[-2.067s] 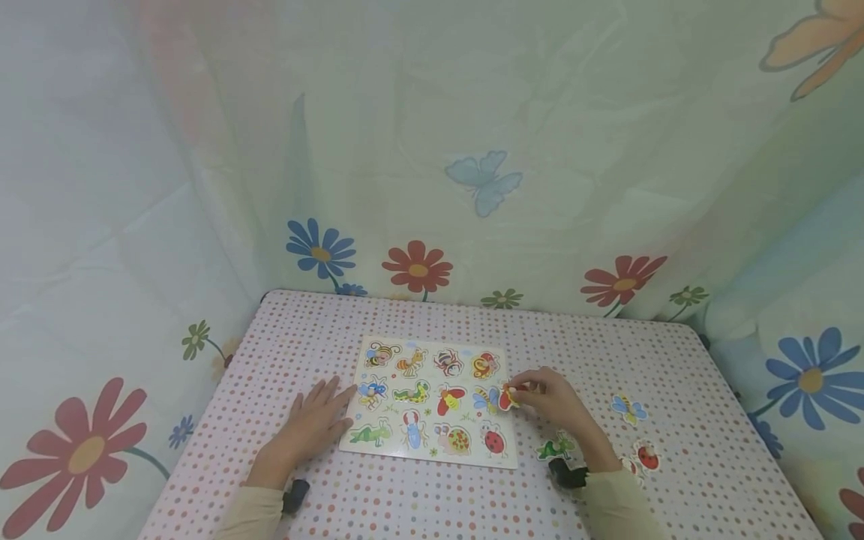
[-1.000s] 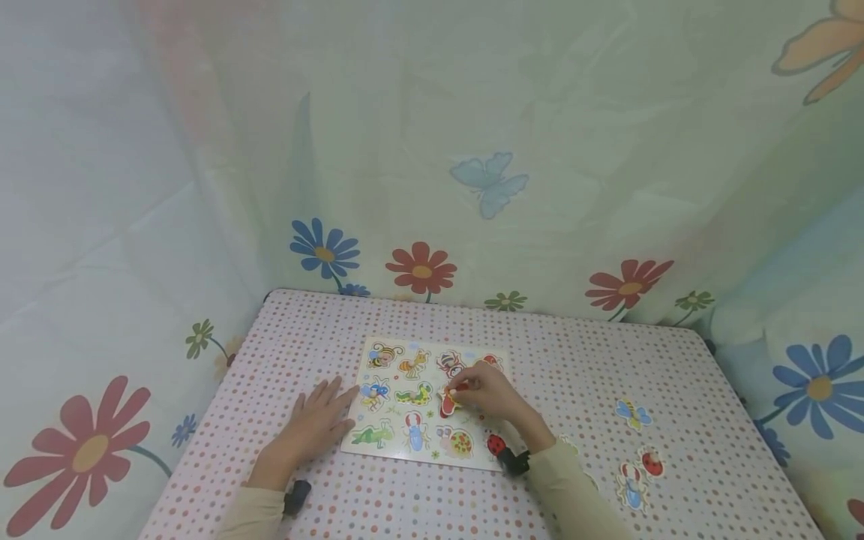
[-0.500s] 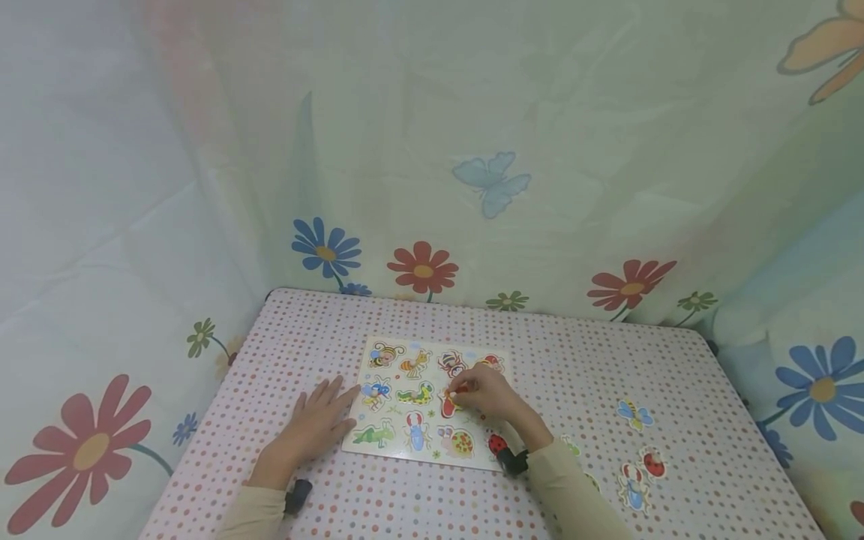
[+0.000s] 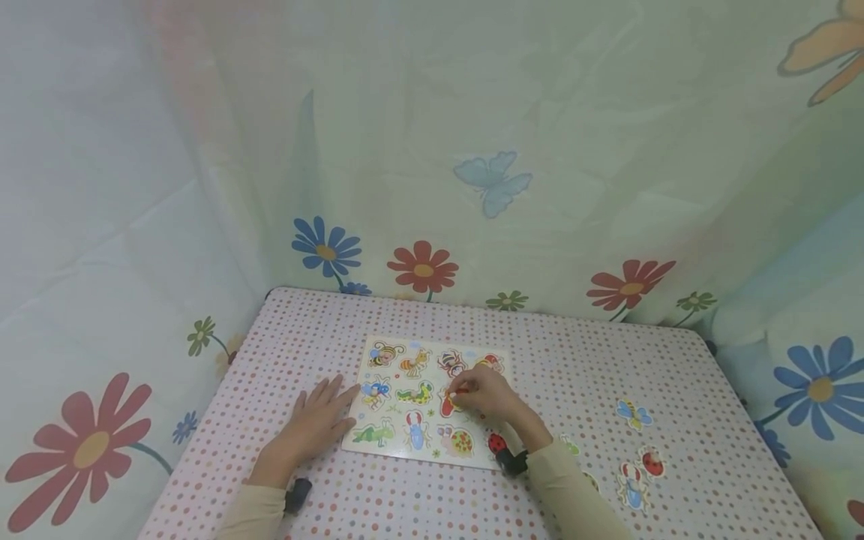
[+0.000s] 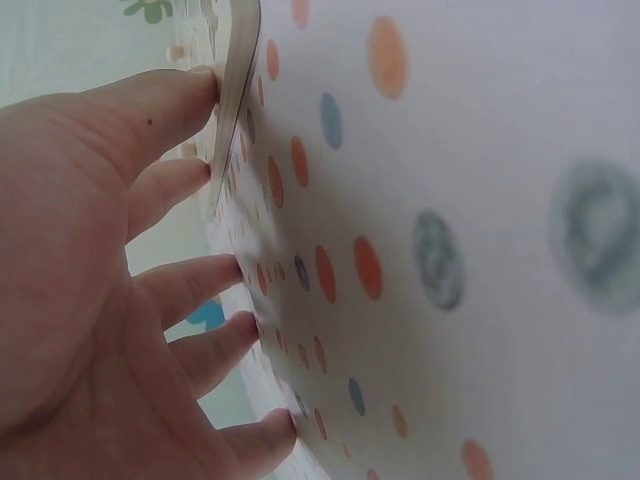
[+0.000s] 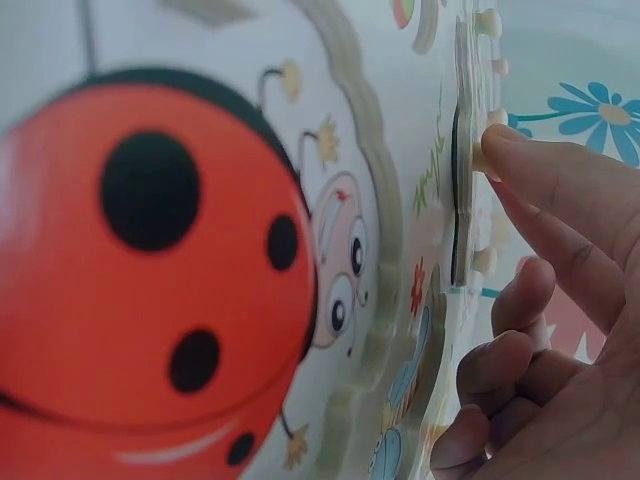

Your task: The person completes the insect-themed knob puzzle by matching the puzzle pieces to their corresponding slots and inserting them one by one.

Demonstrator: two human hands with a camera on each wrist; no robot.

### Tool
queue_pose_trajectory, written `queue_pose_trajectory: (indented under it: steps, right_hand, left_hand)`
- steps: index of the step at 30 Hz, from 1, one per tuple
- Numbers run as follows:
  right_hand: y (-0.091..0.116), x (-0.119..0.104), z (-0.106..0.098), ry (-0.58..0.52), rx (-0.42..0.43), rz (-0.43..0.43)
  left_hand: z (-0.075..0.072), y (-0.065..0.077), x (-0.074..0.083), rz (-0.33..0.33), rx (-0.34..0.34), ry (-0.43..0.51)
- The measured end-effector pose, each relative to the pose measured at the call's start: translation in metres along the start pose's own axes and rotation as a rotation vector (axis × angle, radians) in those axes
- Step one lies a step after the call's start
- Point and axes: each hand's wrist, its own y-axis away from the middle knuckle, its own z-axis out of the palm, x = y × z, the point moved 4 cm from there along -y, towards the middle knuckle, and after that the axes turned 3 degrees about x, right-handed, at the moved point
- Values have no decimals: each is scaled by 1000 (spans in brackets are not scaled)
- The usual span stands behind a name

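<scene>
A wooden peg puzzle board with insect pictures lies on the table. My right hand is over its right half, pinching the small knob of a red-winged insect puzzle piece between thumb and forefinger. That piece overlaps the red insect's place in the middle row; in the right wrist view its edge shows close over the board. The other right fingers are curled in. My left hand lies spread at the board's left edge, thumb touching the rim. Large in the right wrist view is the ladybug picture.
Right of the board lie loose pieces: a striped blue-winged insect, a ladybug and a blue beetle beside it. A green piece is partly hidden by the right sleeve. Patterned curtains surround the dotted table.
My right hand has carried the red insect piece left from the board's right edge to the middle row. Over the last half second it has barely moved. The left hand has stayed put.
</scene>
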Motion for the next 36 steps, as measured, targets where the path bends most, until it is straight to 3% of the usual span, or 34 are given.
queue_pose_trajectory:
  steps: [16,25,36]
  right_hand:
    - [4,-3,-1,14,0,-31]
    - [21,-4,-27,20,91,-32]
    - [56,11,-61,29,216,18]
  left_hand:
    - [1,2,-1,-4,-6,6]
    - [2,1,-3,-6,-17,10]
    - [1,1,-3,-1,-21,16]
